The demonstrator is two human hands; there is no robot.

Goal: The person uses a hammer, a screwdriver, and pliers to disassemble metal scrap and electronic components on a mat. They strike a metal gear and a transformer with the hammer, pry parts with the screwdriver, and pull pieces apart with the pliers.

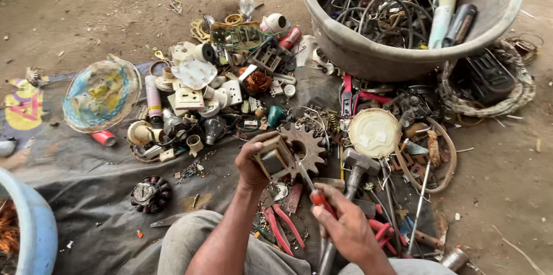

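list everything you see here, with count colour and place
small transformer block: 1, grey-brown, in left hand
screwdriver: 1, red handle, in right hand
toothed gear: 1, rusty, behind the block
hammer: 1, grey, right of gear
round lid: 1, cream, centre right
pliers: 1, red handles, near the knees
big tub: 1, grey, top right, full of wires
scrap pile: many, mixed, centre
blue tub: 1, lower left
left hand: 1, gripping the block
right hand: 1, gripping the screwdriver
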